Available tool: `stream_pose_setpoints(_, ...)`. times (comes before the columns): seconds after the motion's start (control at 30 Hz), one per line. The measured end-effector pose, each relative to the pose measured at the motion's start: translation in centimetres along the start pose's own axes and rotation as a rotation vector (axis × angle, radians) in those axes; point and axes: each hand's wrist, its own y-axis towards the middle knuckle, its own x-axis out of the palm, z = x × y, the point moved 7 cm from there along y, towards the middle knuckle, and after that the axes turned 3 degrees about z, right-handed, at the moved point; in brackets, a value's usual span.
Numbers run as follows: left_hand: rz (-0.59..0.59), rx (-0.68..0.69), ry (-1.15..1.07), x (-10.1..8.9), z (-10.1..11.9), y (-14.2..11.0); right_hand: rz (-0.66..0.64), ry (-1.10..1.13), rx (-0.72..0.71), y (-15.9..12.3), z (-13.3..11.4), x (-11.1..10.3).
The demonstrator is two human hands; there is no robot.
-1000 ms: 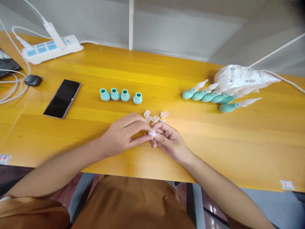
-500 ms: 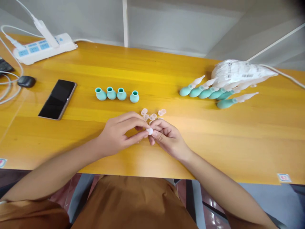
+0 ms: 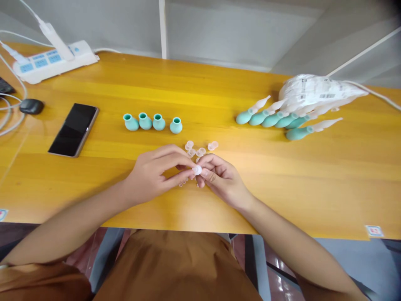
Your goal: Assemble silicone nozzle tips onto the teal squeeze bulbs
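Between my two hands is a small whitish translucent plug (image 3: 197, 169), pinched from both sides. My left hand (image 3: 158, 169) is closed on its left side with thumb and fingertips. From the right, my right hand (image 3: 224, 177) grips it with thumb and index finger, the other fingers curled. Just beyond the fingers lie several similar clear plugs (image 3: 201, 152), partly hidden by my hands. Tiny clear rings (image 3: 181, 184) show below the left fingertips. Farther back, several open-necked teal rubber bulbs (image 3: 159, 122) stand in a row.
At the right, several teal bulbs with clear pointed nozzles (image 3: 299, 133) lie beside a white plastic bag (image 3: 308, 90). A phone (image 3: 74, 130), a black mouse-like object (image 3: 31, 106) and a power strip (image 3: 56, 62) with cables occupy the left. The table's front edge (image 3: 175, 229) runs close to my body.
The plug has turned slightly between my fingertips, showing more of its round face. Some tiny rings below the left fingers are more visible. The whole view has shifted a little.
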Motion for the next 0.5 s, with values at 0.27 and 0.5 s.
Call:
stream_pose_setpoints(0.27, -0.013, 0.244, 0.202, 0.1, 1.0, -0.6, 0.003, -0.005, -0.021, 0.1, 0.3, -0.3)
stream_pose_setpoints(0.5, -0.011, 0.347, 0.407, 0.4, 1.0, -1.4, 0.058, -0.013, -0.031, 0.2, 0.8, -0.8)
